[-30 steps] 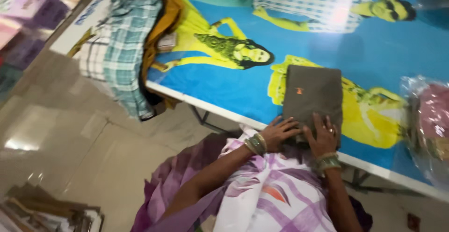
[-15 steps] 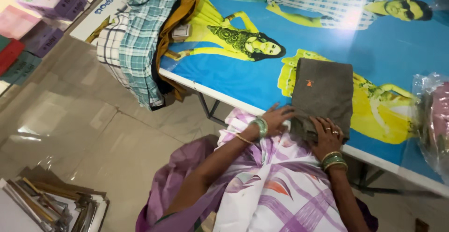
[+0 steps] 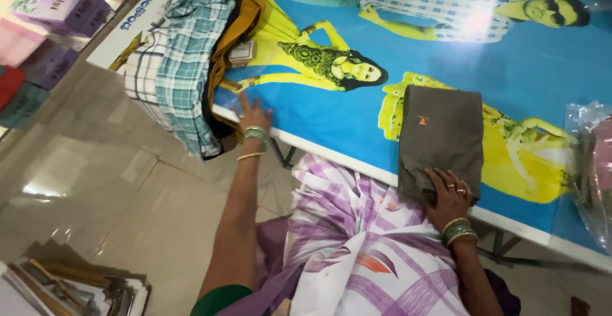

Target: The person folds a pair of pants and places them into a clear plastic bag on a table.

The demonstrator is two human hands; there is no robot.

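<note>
I see the left hand (image 3: pixel 253 120) has left the folded grey garment (image 3: pixel 440 139) and now reaches open toward the checked cloths (image 3: pixel 182 61), while the right hand (image 3: pixel 448 195) presses flat on the garment, gripping nothing.

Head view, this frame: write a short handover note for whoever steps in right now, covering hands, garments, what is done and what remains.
Left hand: open, reaching out flat at the table edge, beside the pile of checked shirts; no grip on anything.
Right hand: palm pressing the near edge of the folded grey-brown garment.
Done: that garment lies folded flat on the blue printed table cover.
Left: the checked and mustard garments hang unfolded over the table's edge. A clear plastic bag lies at the far right.
</note>
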